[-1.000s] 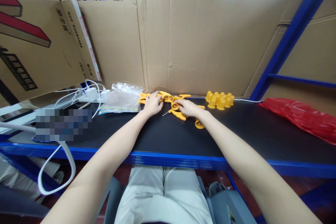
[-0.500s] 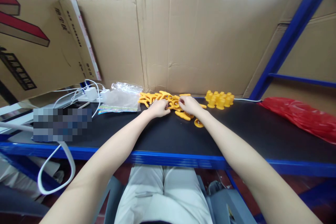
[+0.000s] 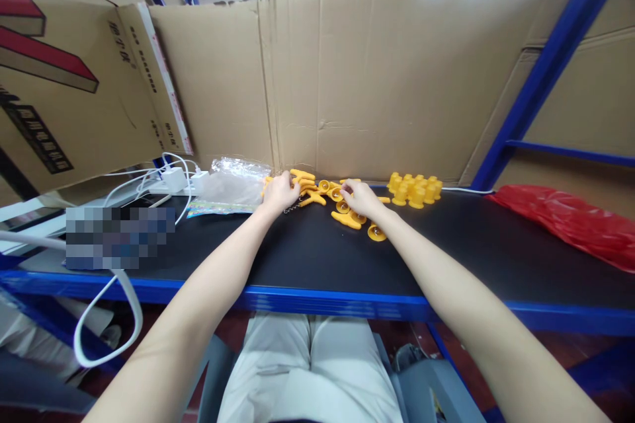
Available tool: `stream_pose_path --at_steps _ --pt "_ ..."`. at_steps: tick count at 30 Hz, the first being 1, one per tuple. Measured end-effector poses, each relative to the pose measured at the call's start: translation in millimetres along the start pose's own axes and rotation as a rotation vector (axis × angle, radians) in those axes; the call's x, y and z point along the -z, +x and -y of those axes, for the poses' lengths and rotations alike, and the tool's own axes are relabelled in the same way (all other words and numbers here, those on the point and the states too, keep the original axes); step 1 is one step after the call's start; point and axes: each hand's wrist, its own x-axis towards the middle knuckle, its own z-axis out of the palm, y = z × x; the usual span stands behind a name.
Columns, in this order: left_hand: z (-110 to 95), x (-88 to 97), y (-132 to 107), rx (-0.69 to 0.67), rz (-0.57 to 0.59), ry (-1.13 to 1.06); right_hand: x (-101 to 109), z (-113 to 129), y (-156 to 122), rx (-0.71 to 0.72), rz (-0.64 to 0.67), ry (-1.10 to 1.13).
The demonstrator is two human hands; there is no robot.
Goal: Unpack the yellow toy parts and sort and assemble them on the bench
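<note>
My left hand (image 3: 280, 192) rests low over the left part of a pile of yellow T-shaped handles (image 3: 314, 198), its fingers curled downward and mostly hidden. A thin metal spiral (image 3: 292, 209) shows beside it, like a corkscrew's. My right hand (image 3: 361, 198) is bent over the pile's right side, thumb and fingers drawn together against small yellow cups (image 3: 342, 207); whatever is between them is hidden. In front of the right hand lies a loose handle (image 3: 346, 220). A yellow cup (image 3: 376, 232) with metal inside lies on its side by my right wrist.
Upright yellow spool-shaped pieces (image 3: 415, 190) stand grouped at right. A clear plastic bag (image 3: 231, 188), white chargers with cables (image 3: 173, 178) and a pixelated item (image 3: 119, 236) are at left. A red plastic bag (image 3: 560, 218) lies far right. Cardboard (image 3: 397, 86) backs the black shelf (image 3: 317, 261).
My left hand has shifted left, uncovering handles and the metal spiral in the pile's middle. My right hand has stayed nearly in place beside the cups.
</note>
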Motion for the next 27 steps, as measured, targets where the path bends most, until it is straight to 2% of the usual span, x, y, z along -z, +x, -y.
stream_pose_path --at_steps 2,6,14,18,21,23,27 --pt "5 -10.0 -1 0.062 0.021 0.048 2 2 -1 0.012 -0.009 0.018" --pt "9 -18.2 -3 0.063 0.098 0.117 5 6 -2 0.007 -0.045 0.108" --pt "5 -15.0 -5 -0.023 0.143 0.159 4 3 1 -0.082 -0.096 0.439" --pt "3 -13.6 -4 -0.025 0.108 0.139 8 5 2 -0.16 -0.155 0.557" --pt "-1 -5.5 -5 -0.074 0.077 0.082 11 4 4 -0.219 -0.184 0.643" --pt "-6 1.7 -6 -0.161 0.139 0.009 12 1 6 -0.254 -0.201 0.703" --pt "-15 9.6 -11 -0.38 0.445 -0.084 10 -4 9 -0.309 -0.237 0.803"
